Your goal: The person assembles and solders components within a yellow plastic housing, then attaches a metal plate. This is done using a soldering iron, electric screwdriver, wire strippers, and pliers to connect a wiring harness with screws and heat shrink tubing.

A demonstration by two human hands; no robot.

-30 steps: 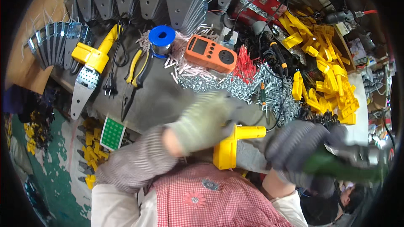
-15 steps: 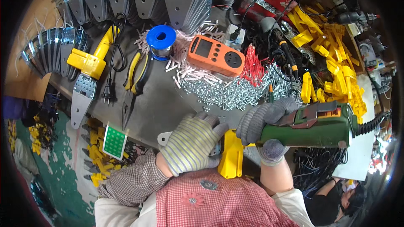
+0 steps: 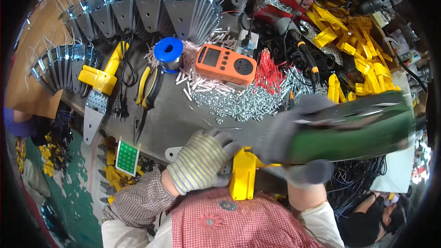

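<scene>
My left hand [image 3: 200, 161], in a striped work glove, is closed on a grey metal plate [image 3: 172, 154], whose rounded end with a hole sticks out to the left. Attached at the plate's other end is a yellow plastic handle [image 3: 243, 174], lying near the table's front edge against my apron. In my grey-gloved right hand [image 3: 281, 140] is a green electric screwdriver [image 3: 351, 133], gripped round its body. Motion blurs both the tool and that hand. Its tip is hidden behind the glove, close to the yellow handle.
Beyond my hands lie heaped screws [image 3: 234, 103], red sleeves [image 3: 268, 73], an orange meter [image 3: 225, 64] and a solder spool [image 3: 169, 54]. Pliers [image 3: 146, 94] and a yellow-handled plate assembly [image 3: 98, 80] are at left. Metal plates [image 3: 149, 7] stand behind; yellow parts [image 3: 367, 59] pile up right.
My right hand has swung the green electric screwdriver, its rear end now farther right and higher. The yellow handle and my left hand have shifted slightly left and down with the view.
</scene>
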